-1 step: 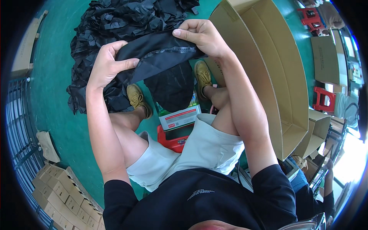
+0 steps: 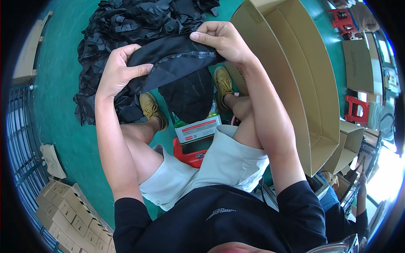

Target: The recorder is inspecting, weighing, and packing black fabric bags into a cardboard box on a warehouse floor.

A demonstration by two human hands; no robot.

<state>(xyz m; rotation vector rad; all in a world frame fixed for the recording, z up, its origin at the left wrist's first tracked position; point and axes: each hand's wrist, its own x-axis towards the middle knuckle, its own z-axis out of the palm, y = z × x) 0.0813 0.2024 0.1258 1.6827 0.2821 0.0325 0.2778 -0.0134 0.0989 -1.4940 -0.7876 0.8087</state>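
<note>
You hold a black cloth (image 2: 181, 59) stretched between your two hands, up in front of your shins and above the green floor (image 2: 63, 114). Your left hand (image 2: 116, 71) pinches its left end, the thumb lying flat along the near face while the fingers curl behind the upper edge. Your right hand (image 2: 223, 41) grips the upper right end, thumb on top pointing left, the other fingers bent, their tips partly hidden. The cloth bows upward in a shallow arc, and a pale seam line runs across its lower right half. Beyond it spreads a loose, crumpled heap of black fabric (image 2: 122, 29), which reaches down behind your left hand. Below the cloth, between your tan shoes (image 2: 149, 106), another dark piece (image 2: 187, 99) drapes over a white printed package (image 2: 198, 131); part of a red plastic stool (image 2: 192, 157) shows just nearer to you. To your right, close beside your forearm, stands a large open cardboard box (image 2: 314, 101), with a smaller open carton (image 2: 346, 145) past its near end. Farther right sits a red stool (image 2: 356, 109), and at lower left a stack of brown cartons (image 2: 69, 215) stands near a metal rack (image 2: 21, 122). At the lower right, a co-worker's dark sleeve (image 2: 337, 219) shows.
</note>
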